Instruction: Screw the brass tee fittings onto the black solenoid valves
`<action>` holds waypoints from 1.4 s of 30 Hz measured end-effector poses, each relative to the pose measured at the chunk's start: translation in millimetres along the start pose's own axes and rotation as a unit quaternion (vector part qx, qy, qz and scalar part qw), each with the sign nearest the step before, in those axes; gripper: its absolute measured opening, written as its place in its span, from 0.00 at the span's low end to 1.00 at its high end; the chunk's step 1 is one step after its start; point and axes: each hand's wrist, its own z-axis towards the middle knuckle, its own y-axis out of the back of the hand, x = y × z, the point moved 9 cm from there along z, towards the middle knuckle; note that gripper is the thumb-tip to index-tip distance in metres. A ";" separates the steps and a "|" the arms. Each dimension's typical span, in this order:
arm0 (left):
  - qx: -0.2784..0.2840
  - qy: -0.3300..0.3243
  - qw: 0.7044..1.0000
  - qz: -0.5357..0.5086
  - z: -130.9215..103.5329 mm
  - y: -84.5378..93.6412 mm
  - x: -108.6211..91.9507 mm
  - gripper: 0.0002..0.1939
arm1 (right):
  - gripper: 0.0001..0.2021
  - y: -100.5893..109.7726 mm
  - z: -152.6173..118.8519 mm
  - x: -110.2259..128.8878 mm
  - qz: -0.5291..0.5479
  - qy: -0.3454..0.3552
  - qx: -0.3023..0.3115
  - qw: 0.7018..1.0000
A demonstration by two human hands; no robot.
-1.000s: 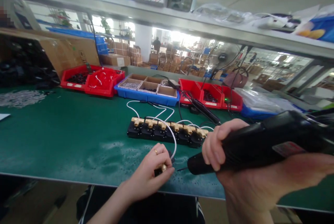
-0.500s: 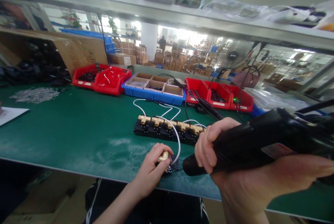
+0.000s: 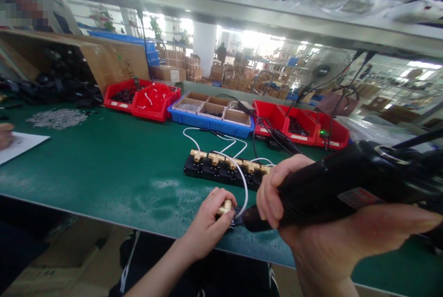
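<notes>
My left hand (image 3: 211, 218) is closed around a small brass fitting (image 3: 225, 206) on a black part near the table's front edge. A white tube (image 3: 246, 186) curves up from that part. My right hand (image 3: 311, 228) grips a thick black power screwdriver (image 3: 332, 186), tilted with its nose toward the black part. The tip meets or nearly meets the part; the exact contact is too small to tell. Behind my hands lies a row of black units (image 3: 221, 175) with brass tees on top and thin white tubes.
Behind the row stand red bins (image 3: 155, 101), a blue divided tray (image 3: 211, 124) and more red bins (image 3: 301, 126). At left are a pile of small pale pieces (image 3: 58, 118), a cardboard box (image 3: 117, 62) and another person's hand (image 3: 5, 135) on white paper (image 3: 24, 145).
The screwdriver's nose has come closer to the part in my left hand. The whole view has shifted, so the bench items sit further right. Another person's hand now shows at the left edge.
</notes>
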 end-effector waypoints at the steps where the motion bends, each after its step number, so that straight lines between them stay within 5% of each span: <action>1: 0.001 -0.001 1.000 0.000 0.0 -0.2 -0.1 0.06 | 0.38 0.6 0.6 -0.1 -0.002 -0.001 -0.003 1.000; 11: 0.001 -0.004 1.000 0.000 0.8 -0.1 -2.6 0.05 | 0.39 1.7 -1.5 4.8 -0.019 0.004 0.014 1.000; 25: -0.003 -0.005 1.000 0.025 0.7 -2.9 1.8 0.07 | 0.35 -0.5 -1.4 -26.0 0.053 -0.054 0.023 0.997; 30: 0.006 -0.024 0.998 0.064 -1.0 3.4 -4.5 0.07 | 0.35 18.3 3.8 5.4 0.092 -0.011 0.017 0.996; 36: -0.132 -0.047 0.984 0.113 -18.9 32.7 -24.5 0.08 | 0.35 39.5 0.1 29.2 0.029 0.026 -0.007 0.999; 42: -0.008 -0.087 0.996 -0.001 -12.9 12.5 -21.0 0.12 | 0.34 31.7 -0.7 12.2 0.079 -0.019 -0.021 0.996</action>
